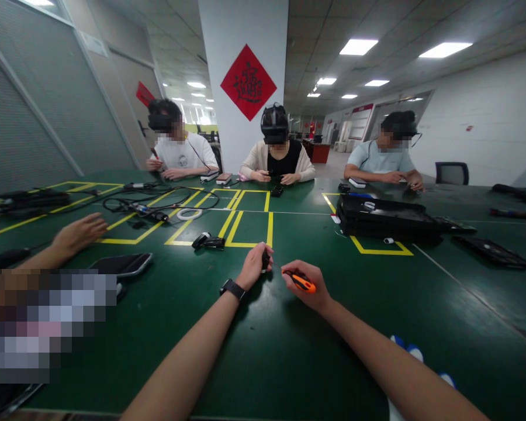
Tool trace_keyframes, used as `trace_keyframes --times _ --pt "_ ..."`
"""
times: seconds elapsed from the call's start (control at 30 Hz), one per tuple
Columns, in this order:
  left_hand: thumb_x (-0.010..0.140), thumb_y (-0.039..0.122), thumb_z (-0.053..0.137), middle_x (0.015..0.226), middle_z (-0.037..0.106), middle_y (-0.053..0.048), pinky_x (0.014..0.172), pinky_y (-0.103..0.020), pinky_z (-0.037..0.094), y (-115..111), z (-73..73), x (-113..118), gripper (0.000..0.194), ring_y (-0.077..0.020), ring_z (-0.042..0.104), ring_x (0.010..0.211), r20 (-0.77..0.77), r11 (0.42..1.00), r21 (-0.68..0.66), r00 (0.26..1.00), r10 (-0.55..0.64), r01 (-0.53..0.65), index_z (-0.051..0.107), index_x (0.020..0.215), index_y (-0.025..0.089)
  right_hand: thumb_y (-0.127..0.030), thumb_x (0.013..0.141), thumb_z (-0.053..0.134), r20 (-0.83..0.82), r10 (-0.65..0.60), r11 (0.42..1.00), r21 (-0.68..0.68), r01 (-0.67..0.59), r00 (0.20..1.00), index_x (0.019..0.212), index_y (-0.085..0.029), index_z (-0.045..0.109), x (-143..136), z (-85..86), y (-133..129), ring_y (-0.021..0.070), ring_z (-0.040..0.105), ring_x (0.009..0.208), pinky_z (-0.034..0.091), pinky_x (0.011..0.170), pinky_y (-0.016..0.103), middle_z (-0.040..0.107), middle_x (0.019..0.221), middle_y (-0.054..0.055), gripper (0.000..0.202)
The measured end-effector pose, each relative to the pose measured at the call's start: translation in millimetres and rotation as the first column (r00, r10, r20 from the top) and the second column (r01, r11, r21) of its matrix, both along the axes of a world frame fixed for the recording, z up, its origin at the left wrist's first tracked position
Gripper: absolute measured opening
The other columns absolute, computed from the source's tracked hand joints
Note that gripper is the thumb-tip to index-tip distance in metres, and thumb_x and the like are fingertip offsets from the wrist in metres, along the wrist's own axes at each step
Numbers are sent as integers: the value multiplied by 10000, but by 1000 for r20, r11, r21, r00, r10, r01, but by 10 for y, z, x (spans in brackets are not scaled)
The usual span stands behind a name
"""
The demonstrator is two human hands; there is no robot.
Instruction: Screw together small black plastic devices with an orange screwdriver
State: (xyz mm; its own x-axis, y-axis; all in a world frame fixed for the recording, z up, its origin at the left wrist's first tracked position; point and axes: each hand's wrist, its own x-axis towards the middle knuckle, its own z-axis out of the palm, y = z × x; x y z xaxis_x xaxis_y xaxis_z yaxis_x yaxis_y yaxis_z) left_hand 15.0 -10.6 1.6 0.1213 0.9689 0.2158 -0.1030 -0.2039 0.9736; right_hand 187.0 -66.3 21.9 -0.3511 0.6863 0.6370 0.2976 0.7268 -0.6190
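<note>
My left hand (255,268), with a dark watch on the wrist, is closed round a small black part (265,261) above the green table. To its right, my right hand (307,283) grips an orange-and-black screwdriver (301,281). The thin shaft points left and its tip reaches the black part; the exact contact is too small to tell. Beyond my left hand, small black pieces (208,241) lie on the table.
The green table (245,351) bears yellow tape outlines, tangled black cables (158,213) and a stack of black panels (386,216). A person's arm (76,237) reaches in from the left beside a phone (123,264). Three people sit opposite.
</note>
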Motion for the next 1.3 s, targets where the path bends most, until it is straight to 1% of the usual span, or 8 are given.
trace_keyframes --times 0.2,0.4,0.57,0.7,0.8,0.93,1.13,1.3 --pt "819 526 328 652 547 -9 470 -200 405 13 -16 -16 428 -82 523 476 37 1000 -21 999 -2 2 521 824 143 -228 769 532 -2 4 1000 -12 -4 1000 923 -189 571 15 29 9 129 536 698 437 651 251 569 789 26 164" --pt "801 538 346 680 568 -23 529 -227 437 40 -22 2 442 -99 545 530 21 999 -46 999 26 -25 545 803 144 -230 743 560 -145 -111 990 -100 98 983 857 -189 522 4 -17 33 116 537 623 446 585 233 556 744 7 127" --pt "790 490 410 721 586 -30 634 -236 429 69 -10 -39 375 -119 548 656 -72 984 80 984 164 -158 568 765 150 -273 744 576 -189 -83 980 -193 46 978 835 -187 578 47 -22 118 149 566 743 465 675 272 600 839 36 125" --pt "740 465 509 723 590 -11 610 -218 400 57 -13 -66 312 -116 526 666 -167 971 93 957 235 -222 578 789 164 -354 756 556 -278 -15 897 -428 -110 960 925 -180 586 120 -54 241 142 566 643 461 510 247 614 858 57 244" --pt "711 460 547 731 577 -4 568 -210 386 57 -32 -52 302 -110 503 638 -214 973 92 950 226 -211 577 781 167 -385 788 502 -359 -5 838 -511 -192 933 941 -164 571 163 -84 309 140 572 624 462 501 248 627 837 68 278" --pt "711 452 552 697 561 -2 570 -215 381 73 -67 -26 293 -116 495 631 -234 968 113 941 246 -224 571 786 169 -380 749 562 -336 -69 870 -480 -108 939 863 -156 562 202 -106 346 129 565 600 469 564 257 632 738 44 251" --pt "723 425 547 694 566 -2 619 -239 383 44 -57 -45 257 -124 499 636 -266 938 202 906 329 -281 553 763 172 -375 692 619 -92 -243 941 -263 211 966 790 -153 616 279 -125 359 147 563 683 457 666 291 621 760 32 242" --pt "737 411 538 705 581 -6 638 -244 389 13 -15 -69 236 -127 517 657 -303 948 252 915 266 -192 541 737 174 -281 707 602 43 -157 961 -222 163 987 861 -162 612 273 -169 373 148 577 778 454 751 303 621 844 31 195"
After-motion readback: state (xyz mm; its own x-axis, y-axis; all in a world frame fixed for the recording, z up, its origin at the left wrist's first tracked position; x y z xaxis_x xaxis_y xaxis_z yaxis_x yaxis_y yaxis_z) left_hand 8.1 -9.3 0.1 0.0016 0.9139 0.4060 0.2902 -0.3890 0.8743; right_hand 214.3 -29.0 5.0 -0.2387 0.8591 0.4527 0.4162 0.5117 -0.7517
